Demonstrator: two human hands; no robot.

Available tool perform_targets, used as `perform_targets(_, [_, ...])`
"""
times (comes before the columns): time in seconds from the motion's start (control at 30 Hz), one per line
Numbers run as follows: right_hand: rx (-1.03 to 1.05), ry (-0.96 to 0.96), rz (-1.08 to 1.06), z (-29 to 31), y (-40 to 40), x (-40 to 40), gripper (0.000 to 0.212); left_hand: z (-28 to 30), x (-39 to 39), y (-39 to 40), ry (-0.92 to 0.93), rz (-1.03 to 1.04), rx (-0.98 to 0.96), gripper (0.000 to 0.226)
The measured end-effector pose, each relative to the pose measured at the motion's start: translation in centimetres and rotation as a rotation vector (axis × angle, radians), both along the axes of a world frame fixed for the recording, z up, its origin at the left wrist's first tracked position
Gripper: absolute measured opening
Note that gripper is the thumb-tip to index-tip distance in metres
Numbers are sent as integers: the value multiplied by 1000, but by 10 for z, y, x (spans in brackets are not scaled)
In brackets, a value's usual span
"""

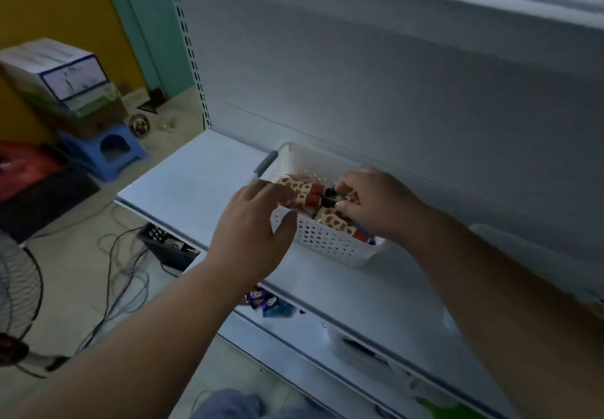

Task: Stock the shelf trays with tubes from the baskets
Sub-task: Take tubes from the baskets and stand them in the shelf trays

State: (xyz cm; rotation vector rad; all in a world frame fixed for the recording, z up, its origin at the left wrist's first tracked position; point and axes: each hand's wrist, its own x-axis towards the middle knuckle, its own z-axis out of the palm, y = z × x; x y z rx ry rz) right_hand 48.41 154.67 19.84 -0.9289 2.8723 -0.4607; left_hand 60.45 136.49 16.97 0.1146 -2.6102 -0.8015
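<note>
A white perforated basket (330, 242) stands on the white shelf (196, 183). Inside it lie several patterned tubes (302, 191) with red caps. My left hand (251, 232) grips the basket's near-left rim, thumb on the outer wall and fingers over the edge. My right hand (372, 202) reaches into the basket from the right, its fingertips pinched on the dark end of a tube (331, 198). More tubes (336, 220) lie under that hand, partly hidden.
Purple and blue packets (268, 302) lie on the lower shelf. A second pale tray (529, 255) sits to the right. On the floor at left are cables (124, 274), a fan (16, 291), a blue stool (104, 153) and stacked boxes (62, 75).
</note>
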Motion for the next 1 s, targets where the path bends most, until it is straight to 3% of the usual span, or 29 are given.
perform_targets(0.13, [84, -46, 53, -16, -42, -28, 24, -5, -28, -32, 61, -106, -7, 21])
perform_targets(0.3, [438, 0, 191, -33, -80, -41, 10, -4, -62, -70, 113, -224, 47, 20])
perform_targets(0.47, [601, -56, 90, -32, -94, -44, 11, -3, -88, -91, 129, -339, 34, 21])
perform_targets(0.6, [312, -51, -205, -4, -57, -28, 19, -1, -101, -92, 109, -420, 73, 22])
perform_targets(0.83, [-605, -133, -686, 16, -17, 28, 27, 2, -130, -62, 5, -574, -40, 23])
perform_targets(1.0, [-670, -201, -750, 4, -22, 52, 30, 1, -162, -32, -295, -582, -354, 27])
